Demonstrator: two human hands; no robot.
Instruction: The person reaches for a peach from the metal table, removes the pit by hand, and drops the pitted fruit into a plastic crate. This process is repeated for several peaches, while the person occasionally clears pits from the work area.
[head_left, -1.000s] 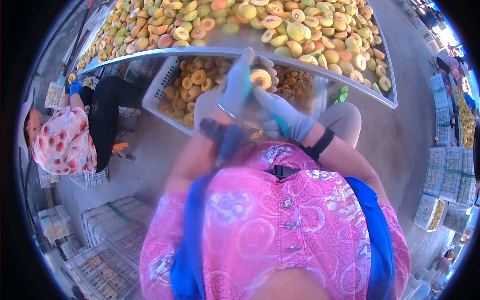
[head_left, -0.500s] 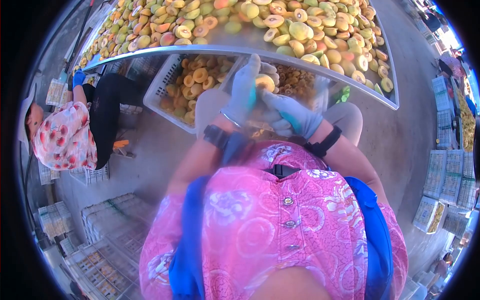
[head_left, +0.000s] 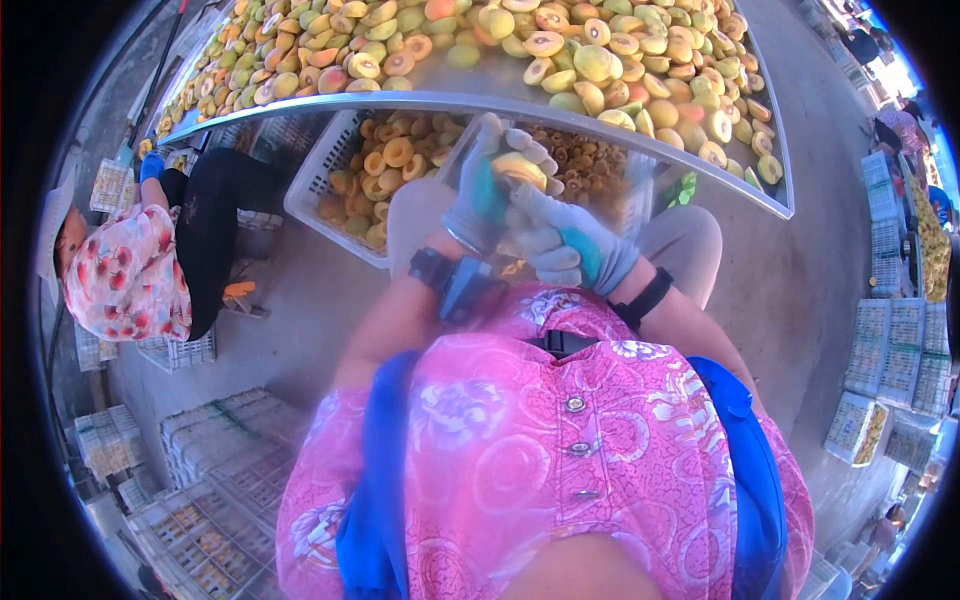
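Observation:
My left hand (head_left: 487,190), in a grey and teal glove, is wrapped round a yellow-orange fruit half (head_left: 521,171) just below the table's rim. My right hand (head_left: 572,238), gloved alike, has its fingers curled and meets the fruit from below; whether it grips a small tool is hidden. Behind and left of my hands, a white crate (head_left: 318,185) holds fruit halves (head_left: 398,152). Beyond them on the right is a crate of small brown pieces (head_left: 590,160), partly covered by my hands.
A metal-rimmed table (head_left: 440,100) heaped with cut fruit (head_left: 594,63) spans the top. A person in a patterned shirt (head_left: 125,285) sits at the left. White crates stand stacked at lower left (head_left: 225,440) and at right (head_left: 870,345).
The fruit half has tilted in my left hand, whose fingers have curled further round it. My right hand has shifted slightly left and down, still close against the fruit.

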